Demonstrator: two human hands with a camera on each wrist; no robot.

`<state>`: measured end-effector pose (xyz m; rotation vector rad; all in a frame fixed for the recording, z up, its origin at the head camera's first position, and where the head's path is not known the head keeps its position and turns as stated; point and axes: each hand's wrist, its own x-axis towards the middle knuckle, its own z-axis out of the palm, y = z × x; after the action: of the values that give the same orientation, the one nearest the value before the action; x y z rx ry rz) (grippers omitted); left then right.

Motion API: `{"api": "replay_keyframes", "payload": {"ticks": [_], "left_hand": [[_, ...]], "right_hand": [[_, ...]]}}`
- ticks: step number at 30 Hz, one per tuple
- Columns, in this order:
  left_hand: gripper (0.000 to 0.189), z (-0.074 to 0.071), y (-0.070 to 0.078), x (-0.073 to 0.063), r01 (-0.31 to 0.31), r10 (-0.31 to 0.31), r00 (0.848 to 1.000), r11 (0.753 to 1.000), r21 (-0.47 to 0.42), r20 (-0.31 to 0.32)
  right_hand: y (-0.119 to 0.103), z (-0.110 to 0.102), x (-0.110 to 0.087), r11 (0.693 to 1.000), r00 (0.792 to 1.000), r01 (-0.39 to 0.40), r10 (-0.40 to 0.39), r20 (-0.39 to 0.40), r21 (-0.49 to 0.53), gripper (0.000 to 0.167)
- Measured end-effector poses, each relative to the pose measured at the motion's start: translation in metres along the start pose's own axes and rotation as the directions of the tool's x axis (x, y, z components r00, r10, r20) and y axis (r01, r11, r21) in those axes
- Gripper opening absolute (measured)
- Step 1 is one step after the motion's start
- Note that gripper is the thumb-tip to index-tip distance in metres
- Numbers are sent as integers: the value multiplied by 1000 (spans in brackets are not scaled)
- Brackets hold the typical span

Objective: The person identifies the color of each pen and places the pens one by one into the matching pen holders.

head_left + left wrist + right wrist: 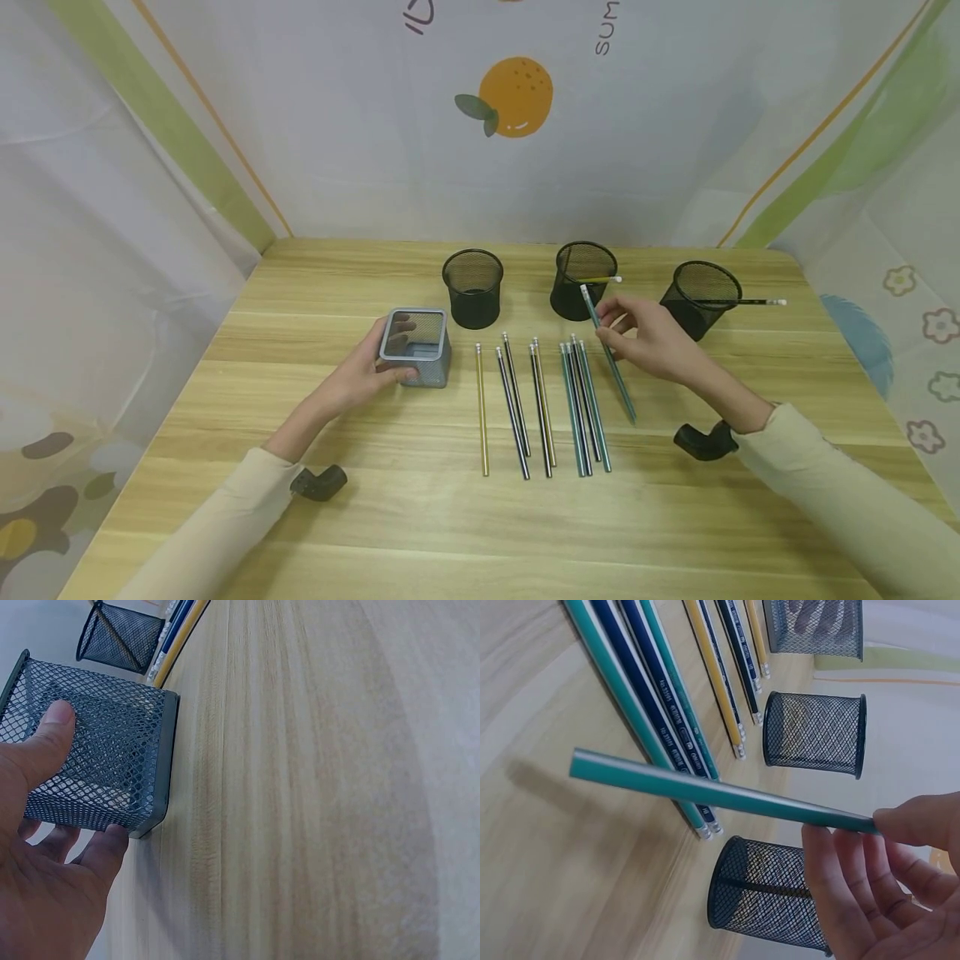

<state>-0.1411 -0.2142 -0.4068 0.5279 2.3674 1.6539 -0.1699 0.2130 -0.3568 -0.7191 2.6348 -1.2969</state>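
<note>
My left hand (pixel 366 367) holds the square grey mesh pencil cup (pixel 432 372) at the left of the table. Its thumb lies on one mesh wall of the cup (pixel 112 761) in the left wrist view, with fingers on another side. Between thumb and fingertips, my right hand (pixel 654 340) pinches a teal pencil (pixel 622 388) near its eraser end. This pencil (pixel 682 787) slants over the table, its far end pointing toward me. Beside it lie several teal and dark blue pencils (pixel 592 408) in a group.
Further left lie dark and yellow pencils (pixel 544 408) and a lone yellow pencil (pixel 482 417). Behind stand three round black mesh cups: a left cup (pixel 475 310), a middle cup (pixel 570 302) with a yellow pencil (pixel 600 279), and a right cup (pixel 684 317) with a black pencil (pixel 757 302).
</note>
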Motion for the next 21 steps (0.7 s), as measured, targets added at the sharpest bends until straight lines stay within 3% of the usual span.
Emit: {"api": "replay_keyframes", "payload": {"ticks": [21], "left_hand": [[79, 0, -1, -1, -9, 9, 1000, 1000, -11, 0]], "right_hand": [[-18, 8, 14, 989, 983, 149, -148, -110, 2, 18]]}}
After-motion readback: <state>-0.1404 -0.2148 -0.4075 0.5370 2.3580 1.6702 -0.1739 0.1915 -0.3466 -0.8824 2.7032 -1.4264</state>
